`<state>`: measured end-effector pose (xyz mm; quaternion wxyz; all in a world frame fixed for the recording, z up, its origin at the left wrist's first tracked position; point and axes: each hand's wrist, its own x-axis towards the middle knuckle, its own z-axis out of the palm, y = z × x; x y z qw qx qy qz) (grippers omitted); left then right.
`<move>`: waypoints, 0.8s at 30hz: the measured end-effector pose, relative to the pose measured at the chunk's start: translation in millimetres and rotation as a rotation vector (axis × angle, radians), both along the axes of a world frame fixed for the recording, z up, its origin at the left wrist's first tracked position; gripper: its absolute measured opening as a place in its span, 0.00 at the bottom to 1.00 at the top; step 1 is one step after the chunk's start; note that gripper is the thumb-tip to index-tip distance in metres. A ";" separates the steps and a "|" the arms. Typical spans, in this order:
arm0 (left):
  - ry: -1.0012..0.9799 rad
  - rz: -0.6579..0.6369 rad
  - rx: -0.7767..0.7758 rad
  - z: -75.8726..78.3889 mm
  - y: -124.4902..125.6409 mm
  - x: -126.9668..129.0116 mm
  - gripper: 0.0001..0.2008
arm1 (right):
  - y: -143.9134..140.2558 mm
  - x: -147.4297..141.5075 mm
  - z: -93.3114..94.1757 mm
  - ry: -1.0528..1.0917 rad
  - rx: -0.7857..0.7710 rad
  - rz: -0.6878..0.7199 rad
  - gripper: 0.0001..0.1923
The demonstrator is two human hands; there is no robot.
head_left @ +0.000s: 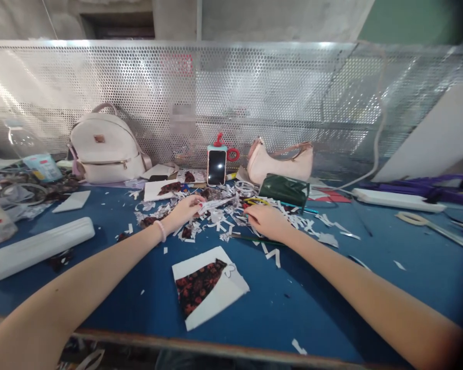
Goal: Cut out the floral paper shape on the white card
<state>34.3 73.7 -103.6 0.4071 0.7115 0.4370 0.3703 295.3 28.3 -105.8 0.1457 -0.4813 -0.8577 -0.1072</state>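
Note:
My left hand (189, 208), with a pale bracelet at the wrist, reaches into a heap of paper scraps (218, 218). Its fingers are pinched on a white paper strip (218, 202). Across the heap, my right hand (268, 221) is closed with fingertips turned down among the scraps; whatever it grips is hidden. A thin dark stick (256, 239) lies under it, and something yellow (256, 201) shows just behind. Nearer me is a white card (231, 282) bearing a dark, red-flowered fabric piece (198, 288) shaped like a dress, with a small heart-like outline above.
At the back stand a white backpack (108, 146), a phone (216, 167) against a red-lidded cup, a pink handbag (280, 162) and a dark green pouch (284, 190). White elongated cases (42, 246) flank the blue table (139, 303). Scissors (428, 223) lie right; a bottle (34, 154) stands left.

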 end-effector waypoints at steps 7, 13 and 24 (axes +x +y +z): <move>0.317 -0.188 0.212 1.1 -5.3 -0.7 0.11 | 2.8 -4.0 -5.8 -0.007 -0.012 -0.006 0.09; 0.481 -0.240 0.336 3.9 -11.8 3.0 0.12 | 5.0 -1.9 -7.3 0.000 -0.040 0.007 0.08; 0.600 -0.296 0.516 -4.6 -11.3 2.9 0.11 | 6.6 -2.1 -8.3 0.013 -0.056 0.004 0.08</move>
